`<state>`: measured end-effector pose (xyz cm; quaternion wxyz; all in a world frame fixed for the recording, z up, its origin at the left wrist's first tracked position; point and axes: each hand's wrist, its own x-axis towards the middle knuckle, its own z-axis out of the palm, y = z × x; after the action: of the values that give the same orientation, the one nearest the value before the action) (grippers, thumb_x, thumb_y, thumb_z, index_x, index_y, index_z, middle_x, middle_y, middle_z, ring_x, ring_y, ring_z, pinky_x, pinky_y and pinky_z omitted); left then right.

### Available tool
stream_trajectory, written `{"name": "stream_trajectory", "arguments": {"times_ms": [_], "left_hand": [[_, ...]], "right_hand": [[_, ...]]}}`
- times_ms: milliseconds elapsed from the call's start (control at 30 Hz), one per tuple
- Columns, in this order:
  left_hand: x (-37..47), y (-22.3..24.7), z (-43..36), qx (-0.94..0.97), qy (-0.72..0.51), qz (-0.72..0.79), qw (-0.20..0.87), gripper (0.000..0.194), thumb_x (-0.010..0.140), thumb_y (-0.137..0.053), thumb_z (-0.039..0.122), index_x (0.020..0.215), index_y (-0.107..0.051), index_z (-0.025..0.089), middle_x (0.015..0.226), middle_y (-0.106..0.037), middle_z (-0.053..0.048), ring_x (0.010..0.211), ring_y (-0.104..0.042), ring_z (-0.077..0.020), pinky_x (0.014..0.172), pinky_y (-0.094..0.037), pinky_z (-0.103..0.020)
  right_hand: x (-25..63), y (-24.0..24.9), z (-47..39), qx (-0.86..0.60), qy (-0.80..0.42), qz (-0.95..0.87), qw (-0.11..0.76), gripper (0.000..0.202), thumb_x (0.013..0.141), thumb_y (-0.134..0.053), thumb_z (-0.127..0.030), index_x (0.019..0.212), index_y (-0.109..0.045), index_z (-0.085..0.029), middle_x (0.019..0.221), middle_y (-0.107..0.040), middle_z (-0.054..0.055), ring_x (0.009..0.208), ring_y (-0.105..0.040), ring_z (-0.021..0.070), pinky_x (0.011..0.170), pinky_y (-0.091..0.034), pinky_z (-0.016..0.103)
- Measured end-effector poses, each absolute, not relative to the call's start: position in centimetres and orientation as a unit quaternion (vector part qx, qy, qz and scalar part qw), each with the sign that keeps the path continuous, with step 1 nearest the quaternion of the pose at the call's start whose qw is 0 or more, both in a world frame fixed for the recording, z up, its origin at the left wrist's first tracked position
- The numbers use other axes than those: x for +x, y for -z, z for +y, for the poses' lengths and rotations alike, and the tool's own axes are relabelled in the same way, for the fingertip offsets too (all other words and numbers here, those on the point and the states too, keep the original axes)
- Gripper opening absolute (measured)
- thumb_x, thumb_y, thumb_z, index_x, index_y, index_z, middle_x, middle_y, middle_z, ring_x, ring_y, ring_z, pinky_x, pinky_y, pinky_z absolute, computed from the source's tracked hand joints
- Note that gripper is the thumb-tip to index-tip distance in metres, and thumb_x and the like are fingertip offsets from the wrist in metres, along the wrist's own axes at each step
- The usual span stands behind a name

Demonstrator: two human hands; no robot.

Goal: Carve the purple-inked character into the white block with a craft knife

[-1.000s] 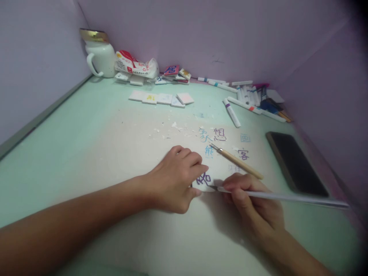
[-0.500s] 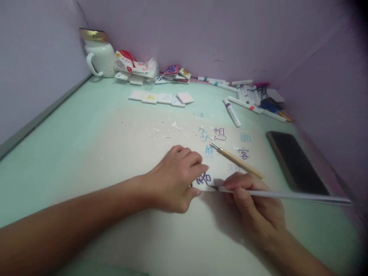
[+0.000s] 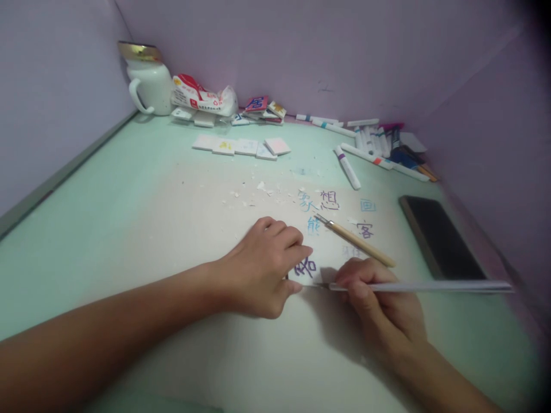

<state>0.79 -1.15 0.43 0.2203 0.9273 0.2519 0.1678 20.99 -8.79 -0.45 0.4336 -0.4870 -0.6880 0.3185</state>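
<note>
My left hand (image 3: 269,269) is closed, pinching a small white carving block (image 3: 310,276) against the table between thumb and fingers. A purple character is drawn on the block, and its left part is hidden by the hand. My right hand (image 3: 383,310) grips a slim silver craft knife (image 3: 451,287) like a pen. Its dark blade tip lies at the block's lower right edge. Just beyond my right hand rests a wooden-handled carving gouge (image 3: 361,244), its metal tip pointing to the upper left.
White shavings (image 3: 260,186) lie scattered beyond my left hand. Coloured characters are written on the table. A phone (image 3: 445,241) lies at right, with a purple-banded marker (image 3: 346,167) and other pens behind. White tiles (image 3: 246,147), a tissue pack (image 3: 202,97) and a lidded mug (image 3: 150,86) stand toward the wall.
The craft knife's back end has swung slightly away from me and left, and its blade has lowered to the block's near edge. My left hand holds still.
</note>
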Motion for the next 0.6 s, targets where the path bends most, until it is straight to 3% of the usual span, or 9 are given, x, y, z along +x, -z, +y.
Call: {"name": "stream_trajectory", "arguments": {"times_ms": [100, 333, 467, 600], "left_hand": [[0.79, -0.5, -1.15, 0.928, -0.163, 0.254, 0.219, 0.037, 0.076, -0.059, 0.024, 0.11, -0.061, 0.011, 0.104, -0.057, -0.012, 0.094, -0.049, -0.0255, 0.09, -0.035, -0.044], [0.86, -0.45, -1.22, 0.929, -0.168, 0.249, 0.215, 0.039, 0.076, -0.059, 0.024, 0.112, -0.06, 0.011, 0.104, -0.057, -0.012, 0.094, -0.049, -0.0259, 0.09, -0.035, -0.044], [0.84, -0.49, -1.23, 0.928, -0.168, 0.249, 0.218, 0.039, 0.076, -0.058, 0.024, 0.112, -0.061, 0.01, 0.104, -0.057, -0.013, 0.093, -0.049, -0.0257, 0.089, -0.035, -0.044], [0.76, -0.37, -1.2, 0.928, -0.169, 0.249, 0.221, 0.038, 0.075, -0.059, 0.024, 0.111, -0.061, 0.009, 0.104, -0.057, -0.013, 0.093, -0.049, -0.0255, 0.089, -0.035, -0.044]], "right_hand": [[20.85, 0.42, -8.81, -0.482, -0.3, -0.686, 0.455, 0.017, 0.098, -0.042, -0.024, 0.087, -0.055, -0.024, 0.073, -0.054, 0.001, 0.06, -0.048, 0.0139, 0.052, -0.037, 0.028], [21.14, 0.53, -8.35, -0.455, -0.278, -0.738, 0.414, 0.013, 0.094, -0.046, -0.017, 0.09, -0.057, -0.023, 0.075, -0.059, 0.002, 0.067, -0.056, 0.0163, 0.056, -0.043, 0.029], [21.1, 0.46, -8.77, -0.492, -0.318, -0.69, 0.424, 0.019, 0.097, -0.044, -0.025, 0.082, -0.054, -0.023, 0.066, -0.052, -0.001, 0.056, -0.047, 0.0132, 0.05, -0.036, 0.027], [21.01, 0.37, -8.8, -0.48, -0.316, -0.687, 0.446, 0.016, 0.097, -0.044, -0.024, 0.088, -0.056, -0.024, 0.072, -0.054, -0.001, 0.06, -0.048, 0.0128, 0.053, -0.036, 0.027]]}}
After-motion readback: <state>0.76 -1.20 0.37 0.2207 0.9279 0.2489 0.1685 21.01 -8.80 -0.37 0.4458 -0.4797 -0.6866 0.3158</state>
